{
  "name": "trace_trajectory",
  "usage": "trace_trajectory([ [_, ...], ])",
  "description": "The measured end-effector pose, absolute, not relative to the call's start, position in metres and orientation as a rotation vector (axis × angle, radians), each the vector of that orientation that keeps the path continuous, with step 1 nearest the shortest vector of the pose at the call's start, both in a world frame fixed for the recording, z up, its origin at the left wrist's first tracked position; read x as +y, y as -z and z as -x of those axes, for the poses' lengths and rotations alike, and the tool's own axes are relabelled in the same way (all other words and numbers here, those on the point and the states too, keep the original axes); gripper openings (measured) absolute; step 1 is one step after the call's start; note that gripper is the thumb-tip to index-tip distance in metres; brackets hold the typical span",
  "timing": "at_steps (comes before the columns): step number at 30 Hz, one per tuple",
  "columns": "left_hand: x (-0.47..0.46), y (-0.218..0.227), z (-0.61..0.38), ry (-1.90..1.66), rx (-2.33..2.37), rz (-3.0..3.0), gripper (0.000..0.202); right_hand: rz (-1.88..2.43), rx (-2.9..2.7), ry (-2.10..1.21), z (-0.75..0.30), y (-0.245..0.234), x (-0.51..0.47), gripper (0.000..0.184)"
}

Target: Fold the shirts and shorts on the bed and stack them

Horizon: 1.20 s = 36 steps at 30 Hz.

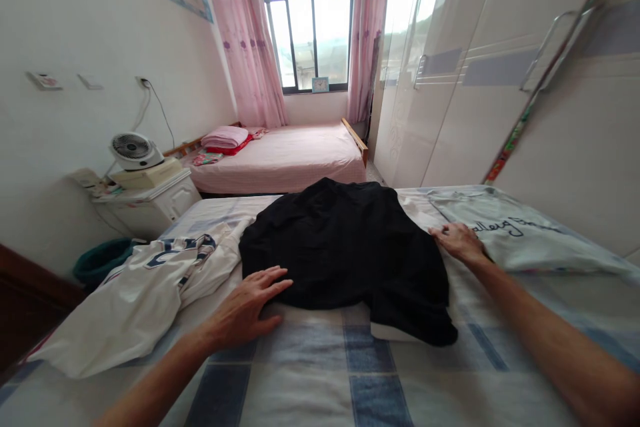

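Observation:
A black garment point(345, 247) lies spread on the bed with the blue and white checked sheet point(320, 373). My left hand point(250, 307) rests flat at the garment's near left edge, fingers stretched out and touching the cloth. My right hand point(457, 240) lies on the garment's right edge, fingers flat against it. Neither hand holds anything. A white shirt with dark blue lettering point(145, 287) lies crumpled to the left of the black garment. A pale shirt with handwritten-style print point(505, 230) lies to the right, just beyond my right hand.
A second bed with a pink sheet point(285, 157) and folded pink bedding point(225, 138) stands ahead under the window. A small white cabinet with a fan point(134, 150) stands at the left wall. A white wardrobe point(500, 67) runs along the right. A teal basin point(103, 260) sits on the floor left.

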<state>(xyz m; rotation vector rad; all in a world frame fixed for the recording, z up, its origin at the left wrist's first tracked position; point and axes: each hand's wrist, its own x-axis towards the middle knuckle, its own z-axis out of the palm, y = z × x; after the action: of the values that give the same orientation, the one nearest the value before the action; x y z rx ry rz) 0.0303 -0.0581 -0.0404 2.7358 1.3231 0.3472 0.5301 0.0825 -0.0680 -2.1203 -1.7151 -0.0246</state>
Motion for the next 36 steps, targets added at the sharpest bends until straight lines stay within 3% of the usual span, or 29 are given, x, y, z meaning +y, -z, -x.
trace_trajectory([
  [3, -0.061, 0.051, -0.026, -0.328, 1.414, -2.741, 0.068, 2.168, -1.604, -0.013, -0.522, 0.056, 0.087, 0.035],
  [7, -0.058, 0.063, -0.012, -0.323, 1.420, -2.740, 0.072, 2.120, -1.432, 0.087, -0.528, 0.038, 0.081, 0.043],
  [12, -0.060, 0.070, 0.001, -0.454, 1.426, -2.737, 0.075, 2.216, -1.593, 0.092, -0.534, 0.035, 0.042, 0.049],
  [17, -0.062, 0.070, 0.007, -0.524, 1.474, -2.712, 0.056, 2.047, -2.028, -0.460, -0.505, 0.035, -0.032, 0.046],
  [22, -0.059, 0.058, 0.001, -0.611, 1.421, -2.612, 0.042, 1.825, -2.199, -0.298, -0.476, 0.042, -0.068, 0.019],
  [24, -0.058, 0.051, -0.002, -0.668, 1.409, -2.552, 0.035, 1.773, -2.206, -0.321, -0.474, 0.042, -0.069, 0.017],
  [26, -0.057, 0.046, -0.004, -0.688, 1.397, -2.503, 0.033, 1.760, -2.190, -0.408, -0.477, 0.039, -0.071, 0.024],
  [30, -0.054, 0.047, -0.002, -0.658, 1.394, -2.451, 0.034, 1.654, -2.314, -0.638, -0.482, 0.036, -0.084, 0.058],
  [36, -0.048, 0.047, 0.004, -0.751, 1.358, -2.249, 0.027, 1.574, -2.243, -0.671, -0.477, 0.028, -0.070, 0.024],
])
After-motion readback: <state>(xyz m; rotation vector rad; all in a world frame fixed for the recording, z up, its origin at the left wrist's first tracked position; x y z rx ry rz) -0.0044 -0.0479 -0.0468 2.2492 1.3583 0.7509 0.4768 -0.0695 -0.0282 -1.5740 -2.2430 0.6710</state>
